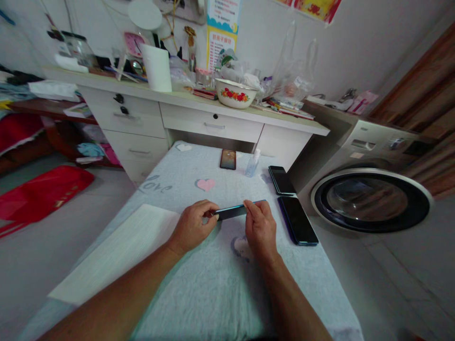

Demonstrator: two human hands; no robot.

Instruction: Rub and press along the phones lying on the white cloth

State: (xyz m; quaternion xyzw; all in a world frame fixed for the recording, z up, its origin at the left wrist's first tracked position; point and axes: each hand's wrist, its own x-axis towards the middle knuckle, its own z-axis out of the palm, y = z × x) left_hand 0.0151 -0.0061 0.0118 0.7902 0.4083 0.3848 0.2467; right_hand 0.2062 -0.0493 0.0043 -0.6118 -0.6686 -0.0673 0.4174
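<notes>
A dark phone (231, 212) is held sideways above the cloth-covered table (213, 293), its thin edge facing up. My left hand (195, 225) pinches its left end between thumb and fingers. At the other end, my right hand (260, 227) grips the phone with its fingers closed. Two more dark phones lie to the right, one (297, 220) near my right hand and one (282, 180) just behind it. Farther back are a small clear spray bottle (252, 163) and a brownish phone or case (228, 159). A white cloth or paper sheet (117, 255) lies left of my left hand.
Behind the table stands a white desk (213, 124) with drawers, bearing a flowered bowl (236, 94), a white paper roll (156, 68) and plastic bags. A washing machine (377, 166) is at the right. On the floor at left lies a red bag (46, 194).
</notes>
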